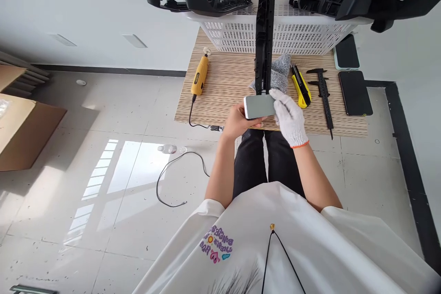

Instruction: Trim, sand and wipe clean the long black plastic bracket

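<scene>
A flat grey-green block with a white edge (259,106) is held level above the table's front edge. My bare left hand (237,121) grips its left end and underside. On its right end rests my right hand (288,117), in a white glove with an orange cuff, fingers closed on it. Just beyond the block, a long black plastic part (264,36) runs away from me and up over the basket's rim. Its near end lies by a grey cloth (280,72).
A white basket (230,36) with black plastic parts (217,3) stands at the table's back. On the striped table (227,78) are a yellow corded tool (200,76), yellow cutter (301,87), black caliper (325,96) and two phones (355,93). A cable (159,179) lies on the floor.
</scene>
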A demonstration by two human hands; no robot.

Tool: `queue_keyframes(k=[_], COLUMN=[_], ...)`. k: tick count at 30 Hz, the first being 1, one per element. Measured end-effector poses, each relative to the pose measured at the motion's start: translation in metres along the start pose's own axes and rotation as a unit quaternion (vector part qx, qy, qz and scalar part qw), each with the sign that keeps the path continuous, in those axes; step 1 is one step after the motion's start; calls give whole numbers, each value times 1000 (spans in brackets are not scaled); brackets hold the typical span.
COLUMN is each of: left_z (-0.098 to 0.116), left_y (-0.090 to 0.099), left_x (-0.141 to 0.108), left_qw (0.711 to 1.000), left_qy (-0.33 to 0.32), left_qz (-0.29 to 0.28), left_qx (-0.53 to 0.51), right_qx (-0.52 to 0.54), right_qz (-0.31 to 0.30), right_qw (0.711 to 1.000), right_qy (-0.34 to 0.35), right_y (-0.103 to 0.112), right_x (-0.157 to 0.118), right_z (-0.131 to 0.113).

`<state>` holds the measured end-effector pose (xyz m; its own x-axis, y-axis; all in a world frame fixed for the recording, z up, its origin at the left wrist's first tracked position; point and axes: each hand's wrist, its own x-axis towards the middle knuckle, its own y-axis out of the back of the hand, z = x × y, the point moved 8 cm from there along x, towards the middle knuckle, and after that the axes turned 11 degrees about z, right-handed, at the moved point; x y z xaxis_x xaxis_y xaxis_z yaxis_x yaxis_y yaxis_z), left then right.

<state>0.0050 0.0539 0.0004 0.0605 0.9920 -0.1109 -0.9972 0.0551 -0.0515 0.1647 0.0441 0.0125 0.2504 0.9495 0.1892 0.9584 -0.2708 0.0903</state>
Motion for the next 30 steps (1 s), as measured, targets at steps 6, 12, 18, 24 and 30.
queue_keyframes(k=[6,12,18,24,30], left_z=[-1,1,1,-2,1], left_y=[0,1,-1,1,2], left_x=[0,0,-1,0,1], left_qw=[1000,1000,1000,1000,999], left_qy=[-17,-10,-12,-12,-31], left_qz=[-6,4,-1,-3,2], left_qx=[15,19,16,20,17], right_qx=[14,57,61,73,85], right_qz=[44,58,38,35,-3], right_qw=[999,995,995,994,993], right_qy=[-22,-52,-63,-70,-82], right_y=[5,9,8,10,3], right_x=[0,1,2,0,-1], right_z=[2,3,2,1,1])
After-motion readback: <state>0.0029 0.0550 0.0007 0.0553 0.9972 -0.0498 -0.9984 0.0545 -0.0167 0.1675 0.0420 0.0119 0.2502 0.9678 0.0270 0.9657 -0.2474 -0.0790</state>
